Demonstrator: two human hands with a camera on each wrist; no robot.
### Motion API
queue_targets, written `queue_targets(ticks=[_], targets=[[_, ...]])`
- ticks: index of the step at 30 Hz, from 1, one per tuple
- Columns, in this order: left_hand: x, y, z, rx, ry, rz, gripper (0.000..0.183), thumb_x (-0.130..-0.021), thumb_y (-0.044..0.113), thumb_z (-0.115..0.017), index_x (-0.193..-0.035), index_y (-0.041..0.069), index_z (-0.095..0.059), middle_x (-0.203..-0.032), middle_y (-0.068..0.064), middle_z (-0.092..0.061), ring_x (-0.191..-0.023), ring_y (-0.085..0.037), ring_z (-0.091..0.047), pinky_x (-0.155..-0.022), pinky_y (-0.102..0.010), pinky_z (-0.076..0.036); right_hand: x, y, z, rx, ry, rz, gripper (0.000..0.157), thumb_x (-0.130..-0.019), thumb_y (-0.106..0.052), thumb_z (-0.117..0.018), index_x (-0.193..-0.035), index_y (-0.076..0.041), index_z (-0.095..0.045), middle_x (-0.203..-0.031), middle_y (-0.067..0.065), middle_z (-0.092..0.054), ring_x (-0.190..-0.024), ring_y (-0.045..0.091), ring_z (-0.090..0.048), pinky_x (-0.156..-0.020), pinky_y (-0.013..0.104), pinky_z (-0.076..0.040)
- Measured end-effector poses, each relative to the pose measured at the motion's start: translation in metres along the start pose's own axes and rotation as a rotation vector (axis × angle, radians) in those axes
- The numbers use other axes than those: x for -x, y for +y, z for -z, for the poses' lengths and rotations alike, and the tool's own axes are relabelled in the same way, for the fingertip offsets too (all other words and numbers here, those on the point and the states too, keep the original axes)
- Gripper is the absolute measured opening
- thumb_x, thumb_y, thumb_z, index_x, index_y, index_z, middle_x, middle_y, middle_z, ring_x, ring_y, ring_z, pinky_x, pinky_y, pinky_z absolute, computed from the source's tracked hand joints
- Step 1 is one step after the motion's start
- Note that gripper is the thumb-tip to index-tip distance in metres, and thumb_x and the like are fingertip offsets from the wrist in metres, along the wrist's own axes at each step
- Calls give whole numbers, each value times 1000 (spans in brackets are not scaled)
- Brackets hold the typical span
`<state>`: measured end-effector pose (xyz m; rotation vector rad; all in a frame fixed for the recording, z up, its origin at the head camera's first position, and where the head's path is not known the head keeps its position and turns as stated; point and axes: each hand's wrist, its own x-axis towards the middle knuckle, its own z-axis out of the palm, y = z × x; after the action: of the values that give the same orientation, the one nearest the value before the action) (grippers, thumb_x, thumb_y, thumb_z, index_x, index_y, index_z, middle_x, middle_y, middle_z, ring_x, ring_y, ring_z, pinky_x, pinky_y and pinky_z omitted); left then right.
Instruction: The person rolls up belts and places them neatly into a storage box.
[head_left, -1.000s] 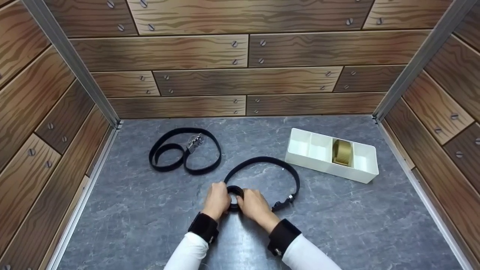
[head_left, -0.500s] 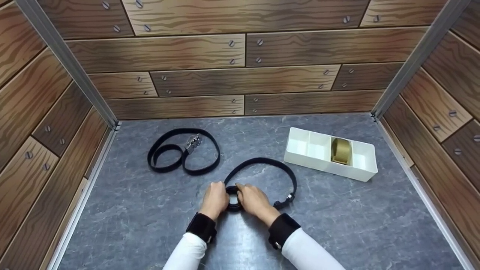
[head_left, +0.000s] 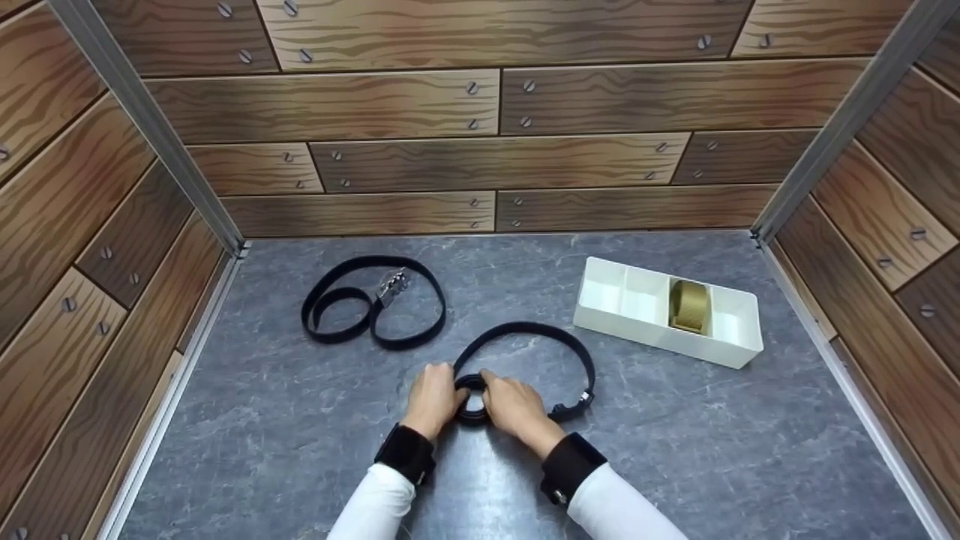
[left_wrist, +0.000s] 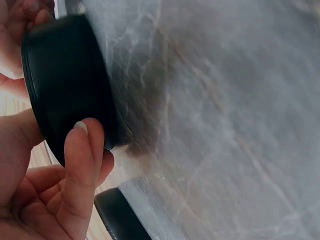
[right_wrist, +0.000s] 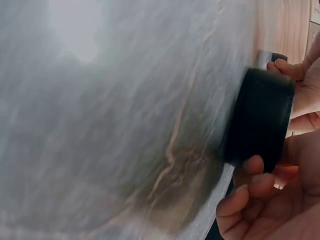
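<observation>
A black belt (head_left: pixel 525 328) lies on its edge on the grey marbled surface, one end wound into a tight coil (head_left: pixel 472 420). My left hand (head_left: pixel 432 399) grips the coil from its left side, thumb at the inner ring. On the opposite side my right hand (head_left: pixel 516 406) holds it with curled fingers. The unwound length arcs behind and to the right, ending at a buckle (head_left: pixel 574 409) near my right wrist. In the left wrist view, fingers (left_wrist: pixel 82 160) press the outside of the coil (left_wrist: pixel 65 85). The right wrist view shows fingertips at the lower end of the coil (right_wrist: pixel 260 117).
Another black belt (head_left: pixel 406 343) with a silvery buckle (head_left: pixel 392 285) lies loosely looped at the back left. At the back right stands a white divided box (head_left: pixel 660 343), with a rolled olive-gold strap (head_left: pixel 689 306) in one compartment. Wood-patterned walls (head_left: pixel 480 161) enclose the back and sides.
The belt's free arc has grown slightly smaller, its far edge drawn nearer to the hands. Fingers of both hands have shifted a little around the coil. The other belt and the box stay put.
</observation>
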<state>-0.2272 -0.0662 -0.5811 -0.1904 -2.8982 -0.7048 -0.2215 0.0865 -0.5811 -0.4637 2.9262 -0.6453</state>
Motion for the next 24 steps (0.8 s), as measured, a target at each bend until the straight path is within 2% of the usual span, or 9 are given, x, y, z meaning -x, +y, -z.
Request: queue_targets(ticks=[3,6,11,14,16,20,24], targets=[[0,2,-1,-13,1,-19,18,-74,10,-80,-75,-1,-65,-73,-18,-67,-68,-36,-67,-60,-46,-53,0,2,1,3,14,39,40,-97,-15,-53,-135,-6,-57,-101,22,-68,-82,39,-66,-68,49,-53],[0,5,-4,-2,-7,0,14,-73,5,-76,-77,-3,-66,-74,-20,-67,-70,-38,-67,-61,-46,-53,2,2,2,-32,24,41,41,-100,-18,-52,-139,-5,-52,-102,23,-67,-86,40,-66,-72,50,-53],[1,9,-8,2,-16,63,11,-71,2,-72,-79,-4,-66,-76,-23,-67,-70,-39,-67,-61,-46,-53,10,-1,3,-129,-5,-41,53,-101,-23,-52,-144,4,-40,-115,31,-61,-102,45,-62,-87,54,-49],[2,10,-8,-7,-18,73,10,-71,2,-71,-77,-4,-66,-76,-23,-67,-69,-39,-67,-60,-47,-53,12,-2,0,-149,0,-75,52,-101,-23,-53,-140,8,-41,-116,33,-60,-103,47,-61,-87,54,-49],[2,10,-8,-12,-18,63,10,-71,4,-71,-77,-3,-66,-76,-22,-67,-68,-39,-66,-60,-47,-52,12,-2,-2,-142,28,-74,48,-100,-20,-53,-137,9,-45,-112,32,-62,-99,46,-63,-83,53,-51],[2,9,-6,-27,-1,-4,16,-73,8,-76,-76,-3,-66,-74,-21,-66,-67,-38,-66,-59,-47,-52,9,1,-5,-119,107,-24,40,-94,-11,-54,-130,8,-54,-99,27,-66,-88,43,-65,-74,52,-52],[0,9,-4,-43,-21,-53,20,-77,13,-77,-77,-2,-65,-75,-20,-66,-67,-38,-66,-59,-47,-53,5,5,-4,-83,90,44,42,-92,-8,-54,-132,4,-56,-96,24,-63,-84,40,-63,-72,51,-52]])
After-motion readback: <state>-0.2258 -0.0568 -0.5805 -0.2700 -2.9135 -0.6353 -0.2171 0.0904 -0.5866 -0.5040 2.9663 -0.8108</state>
